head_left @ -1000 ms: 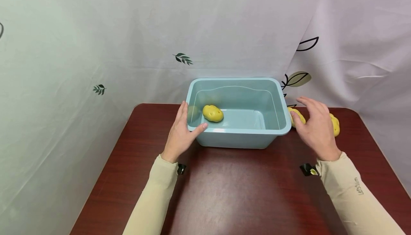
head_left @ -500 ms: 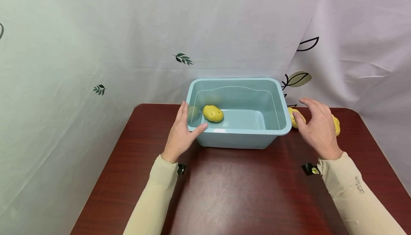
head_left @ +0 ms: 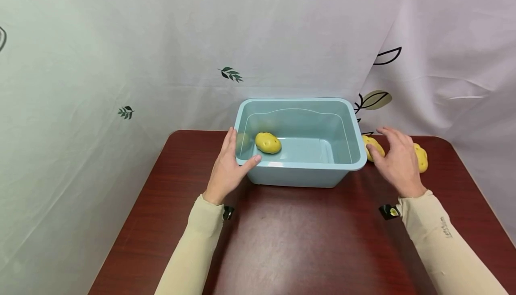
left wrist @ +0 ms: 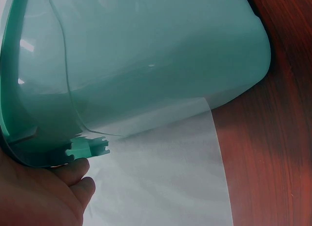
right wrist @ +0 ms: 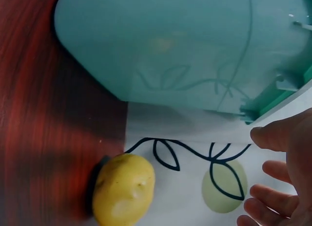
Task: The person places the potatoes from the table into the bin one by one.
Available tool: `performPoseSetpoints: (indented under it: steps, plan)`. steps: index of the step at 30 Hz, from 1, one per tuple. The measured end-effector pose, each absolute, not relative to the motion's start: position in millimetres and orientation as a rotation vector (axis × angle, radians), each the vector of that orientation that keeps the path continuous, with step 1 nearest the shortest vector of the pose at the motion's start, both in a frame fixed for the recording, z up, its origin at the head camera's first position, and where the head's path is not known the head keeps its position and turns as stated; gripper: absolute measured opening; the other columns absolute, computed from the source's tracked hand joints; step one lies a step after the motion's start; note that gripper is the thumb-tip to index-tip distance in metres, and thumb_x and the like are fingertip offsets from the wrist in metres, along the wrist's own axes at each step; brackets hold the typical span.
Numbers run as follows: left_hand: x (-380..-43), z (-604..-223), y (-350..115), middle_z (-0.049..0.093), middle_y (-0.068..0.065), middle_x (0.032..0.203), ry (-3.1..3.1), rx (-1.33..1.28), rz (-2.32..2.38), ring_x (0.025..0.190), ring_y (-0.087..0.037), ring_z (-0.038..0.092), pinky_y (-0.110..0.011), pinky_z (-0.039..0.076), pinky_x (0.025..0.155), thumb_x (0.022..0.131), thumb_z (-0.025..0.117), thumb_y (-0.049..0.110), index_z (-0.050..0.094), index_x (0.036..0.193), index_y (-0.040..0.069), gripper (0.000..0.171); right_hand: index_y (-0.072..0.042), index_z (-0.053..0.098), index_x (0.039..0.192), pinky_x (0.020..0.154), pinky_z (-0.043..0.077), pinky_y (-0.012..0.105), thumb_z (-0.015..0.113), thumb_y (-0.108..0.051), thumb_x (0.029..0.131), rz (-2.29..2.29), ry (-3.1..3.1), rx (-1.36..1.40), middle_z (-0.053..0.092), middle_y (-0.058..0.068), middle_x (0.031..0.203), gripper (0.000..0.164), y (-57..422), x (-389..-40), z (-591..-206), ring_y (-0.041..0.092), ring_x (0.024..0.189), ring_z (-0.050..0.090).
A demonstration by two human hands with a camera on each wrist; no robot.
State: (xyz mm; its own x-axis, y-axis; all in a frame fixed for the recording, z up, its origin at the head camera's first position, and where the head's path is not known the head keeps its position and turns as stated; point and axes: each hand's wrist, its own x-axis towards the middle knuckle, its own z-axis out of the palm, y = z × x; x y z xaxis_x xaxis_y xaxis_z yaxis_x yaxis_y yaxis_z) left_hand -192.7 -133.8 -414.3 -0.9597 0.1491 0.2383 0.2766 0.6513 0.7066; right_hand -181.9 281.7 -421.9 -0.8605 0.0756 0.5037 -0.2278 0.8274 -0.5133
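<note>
A light blue plastic bin (head_left: 298,176) stands on the table, with one yellow potato (head_left: 268,143) lying inside toward its left end. My left hand (head_left: 226,169) rests at the bin's left front corner, fingers extended along the outer side and thumb over the front rim. In the left wrist view its fingertips (left wrist: 84,186) sit by the underside of the rim. Right of the bin, my right hand (head_left: 399,165) hovers with parted fingers and holds nothing. A second potato (right wrist: 124,191) lies on the table below it, beside the bin. Another potato (head_left: 421,158) is partly hidden behind that hand.
The dark red-brown table (head_left: 298,241) extends in front of the bin. A pale cloth (head_left: 298,39) with leaf prints hangs close behind the bin and along the sides. Black camera mounts (head_left: 389,212) show at the wrists.
My right hand has shifted slightly, its fingertips now a little lower near the potato beside the bin. The left hand, the bin and the potatoes stay in place.
</note>
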Motion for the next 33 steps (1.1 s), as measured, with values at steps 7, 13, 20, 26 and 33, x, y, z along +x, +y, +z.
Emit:
performPoseSetpoints:
  steps: [7,13,20,26,33]
  plan:
    - [-194,-415,-135,0.009,0.002,0.168,-2.709,-0.357,-1.194,0.152,-0.020,0.020,-0.050,0.029,0.116,0.088,0.064,0.067,0.016,0.161,0.008,0.106,0.008,0.059,0.132,0.102,0.033,0.062,0.077,-0.011,0.086,0.792,-2.520,0.097,0.053,0.031,0.135,0.053,285,-186,-429,0.051,0.123,0.044]
    - [-194,-415,-135,0.009,0.002,0.168,-2.706,-0.362,-1.187,0.152,-0.020,0.019,-0.050,0.029,0.116,0.087,0.063,0.068,0.016,0.161,0.008,0.106,0.009,0.057,0.133,0.103,0.031,0.061,0.076,-0.010,0.086,0.801,-2.510,0.108,0.052,0.034,0.134,0.054,288,-191,-437,0.054,0.121,0.043]
    - [-194,-416,-135,0.009,0.002,0.168,-2.701,-0.360,-1.183,0.151,-0.020,0.020,-0.049,0.029,0.116,0.088,0.063,0.068,0.018,0.161,0.007,0.106,0.009,0.057,0.132,0.103,0.031,0.062,0.073,-0.011,0.087,0.787,-2.545,0.099,0.051,0.034,0.133,0.052,289,-194,-441,0.054,0.122,0.042]
    - [-194,-416,-135,0.009,0.003,0.168,-2.707,-0.355,-1.190,0.151,-0.019,0.020,-0.049,0.029,0.116,0.088,0.063,0.068,0.017,0.162,0.009,0.105,0.009,0.055,0.133,0.104,0.030,0.063,0.073,-0.009,0.085,0.796,-2.593,0.085,0.050,0.034,0.135,0.055,292,-198,-449,0.054,0.124,0.041]
    - [-193,-414,-134,0.008,0.003,0.168,-2.713,-0.352,-1.190,0.152,-0.019,0.019,-0.049,0.028,0.117,0.087,0.063,0.068,0.016,0.162,0.009,0.106,0.010,0.055,0.130,0.102,0.030,0.062,0.078,-0.010,0.082,0.802,-2.603,0.081,0.051,0.035,0.131,0.057,293,-203,-459,0.054,0.121,0.042]
